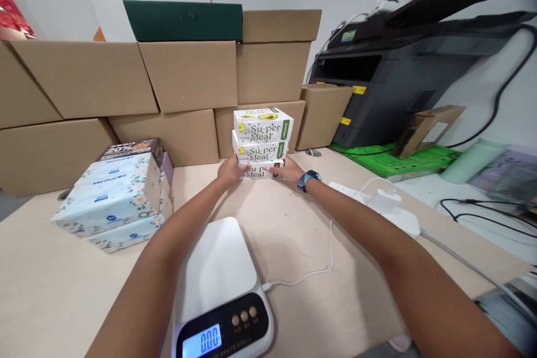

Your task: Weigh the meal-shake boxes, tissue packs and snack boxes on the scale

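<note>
Three white "Su-per Meal" food boxes stand stacked near the back of the table, in front of the cardboard cartons. The top box and the middle box carry avocado pictures and green labels; a brown label marks the bottom box. My left hand grips the bottom box at its left end, thumb across the front. At the other end my right hand, with a patterned watch on its wrist, grips the same box. Between my forearms and nearer me lies a white digital scale, its display reading 0.00.
Packs of Manhua tissues are piled at the left. Brown cartons form a wall behind. A white power strip sits under my right forearm, and a white cable runs to the scale. A dark printer stands back right.
</note>
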Available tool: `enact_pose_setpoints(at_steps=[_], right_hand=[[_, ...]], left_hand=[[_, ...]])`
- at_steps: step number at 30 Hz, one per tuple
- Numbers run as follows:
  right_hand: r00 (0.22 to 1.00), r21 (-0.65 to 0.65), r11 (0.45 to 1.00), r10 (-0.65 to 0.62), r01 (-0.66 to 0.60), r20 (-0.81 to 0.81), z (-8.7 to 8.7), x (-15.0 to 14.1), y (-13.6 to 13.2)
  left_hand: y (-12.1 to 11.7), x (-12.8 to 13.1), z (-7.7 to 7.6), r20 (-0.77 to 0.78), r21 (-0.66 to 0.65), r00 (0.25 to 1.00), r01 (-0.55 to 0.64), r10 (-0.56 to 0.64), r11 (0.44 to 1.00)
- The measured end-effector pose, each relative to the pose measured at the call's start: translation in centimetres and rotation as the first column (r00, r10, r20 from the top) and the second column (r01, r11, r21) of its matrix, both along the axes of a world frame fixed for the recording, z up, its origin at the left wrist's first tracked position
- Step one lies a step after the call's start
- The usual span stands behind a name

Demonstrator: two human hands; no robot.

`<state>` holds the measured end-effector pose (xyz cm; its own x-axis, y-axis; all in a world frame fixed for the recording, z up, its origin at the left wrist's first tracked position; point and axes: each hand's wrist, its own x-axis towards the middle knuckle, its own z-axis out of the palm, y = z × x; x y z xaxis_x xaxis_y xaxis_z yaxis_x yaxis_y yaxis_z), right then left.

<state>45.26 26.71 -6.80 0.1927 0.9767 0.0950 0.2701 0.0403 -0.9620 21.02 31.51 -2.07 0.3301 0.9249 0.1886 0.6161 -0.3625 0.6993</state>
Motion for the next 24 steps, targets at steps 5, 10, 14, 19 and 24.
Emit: enact_pose_setpoints(at_steps=[5, 10, 14, 19, 24], right_hand=[[0.999, -0.003, 0.999, 0.042, -0.042, 0.005, -0.2, 1.0, 0.0], [0.998, 0.049, 0.998, 0.031, -0.034, 0.059, -0.3, 1.7, -0.2], [0.987, 0.046, 0.999, -0.013, 0.006, 0.159, -0.7, 1.8, -0.5], [0.945, 0.014, 0.998, -0.057, 0.055, 0.322, -0.9, 1.8, -0.6], [0.904, 0.029, 0.997, -0.082, 0.077, 0.419, -0.6, 1.9, -0.4]], left_hand=[[0.0, -0.3, 0.4, -0.089, 0.019, 0.996, 0.032, -0.03, 0.999], [0.7, -0.7, 0.4, -0.079, 0.032, 0.992, 0.101, -0.098, 0.994], [0.9, -1.1, 0.4, -0.156, 0.025, 0.986, 0.071, -0.066, 0.997], [1.2, -1.7, 0.8, -0.178, -0.018, 0.98, 0.085, -0.087, 0.996], [1.5, -2.1, 0.4, -0.097, -0.048, 0.99, 0.101, -0.105, 0.994]])
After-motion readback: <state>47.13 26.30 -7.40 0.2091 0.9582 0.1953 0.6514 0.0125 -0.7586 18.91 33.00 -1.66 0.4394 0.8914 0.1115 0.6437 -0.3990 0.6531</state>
